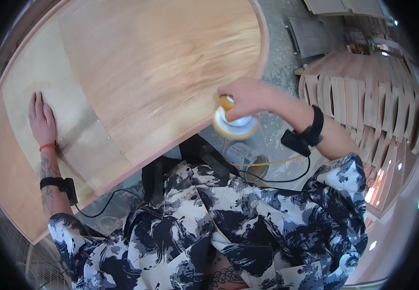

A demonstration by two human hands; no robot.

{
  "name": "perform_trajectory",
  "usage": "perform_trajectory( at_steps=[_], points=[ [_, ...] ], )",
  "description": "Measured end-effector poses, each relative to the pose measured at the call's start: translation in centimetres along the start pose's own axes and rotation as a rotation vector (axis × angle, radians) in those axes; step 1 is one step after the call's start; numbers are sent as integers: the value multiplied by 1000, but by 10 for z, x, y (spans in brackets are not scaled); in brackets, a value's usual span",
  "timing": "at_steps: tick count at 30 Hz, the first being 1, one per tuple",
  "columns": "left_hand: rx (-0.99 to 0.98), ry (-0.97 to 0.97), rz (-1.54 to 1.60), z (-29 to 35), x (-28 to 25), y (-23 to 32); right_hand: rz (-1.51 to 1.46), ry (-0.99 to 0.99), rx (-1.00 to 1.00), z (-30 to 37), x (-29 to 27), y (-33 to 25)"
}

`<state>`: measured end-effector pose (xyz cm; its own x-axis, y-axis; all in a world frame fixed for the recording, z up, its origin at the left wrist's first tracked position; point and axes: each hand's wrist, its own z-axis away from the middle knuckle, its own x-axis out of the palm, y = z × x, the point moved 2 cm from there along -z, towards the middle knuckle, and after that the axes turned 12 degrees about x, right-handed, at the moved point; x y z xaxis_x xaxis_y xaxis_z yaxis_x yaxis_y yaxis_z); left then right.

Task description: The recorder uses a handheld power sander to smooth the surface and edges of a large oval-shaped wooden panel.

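- Wooden panel with a curved, banded edge occupies the left and centre of the view; a paler strip crosses its left part.
- Left hand: palm down on the paler strip, fingers extended and close together, gripping nothing. A red cord encircles the wrist; a black strap encircles the forearm.
- Disc tool: round, white and yellow, with an amber knob; located at the near right edge of the panel, partly beyond it. Motion blur is visible; contact with the panel cannot be determined.
- Right hand: fingers closed around the knob of the disc tool.
- White container: on the grey floor, below the disc tool. A yellow hose runs nearby.
- Right forearm: 1 black strap with a box and cable.
- Curved wooden parts: stacked in rows at far right.
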<state>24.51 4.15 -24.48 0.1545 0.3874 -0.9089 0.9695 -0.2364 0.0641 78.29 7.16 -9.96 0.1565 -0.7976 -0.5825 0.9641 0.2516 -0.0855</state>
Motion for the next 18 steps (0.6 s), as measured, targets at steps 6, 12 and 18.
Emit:
perform_trajectory(
  at_steps=[6,12,18],
  points=[
    [-43,-15,62,15,-18,1,165,-33,50,-18,-23,28],
    [-78,-61,116,48,-14,4,459,-137,196,-15,-42,36],
    [-91,-140,148,75,-32,7,683,65,190,-11,-58,77]
  ],
)
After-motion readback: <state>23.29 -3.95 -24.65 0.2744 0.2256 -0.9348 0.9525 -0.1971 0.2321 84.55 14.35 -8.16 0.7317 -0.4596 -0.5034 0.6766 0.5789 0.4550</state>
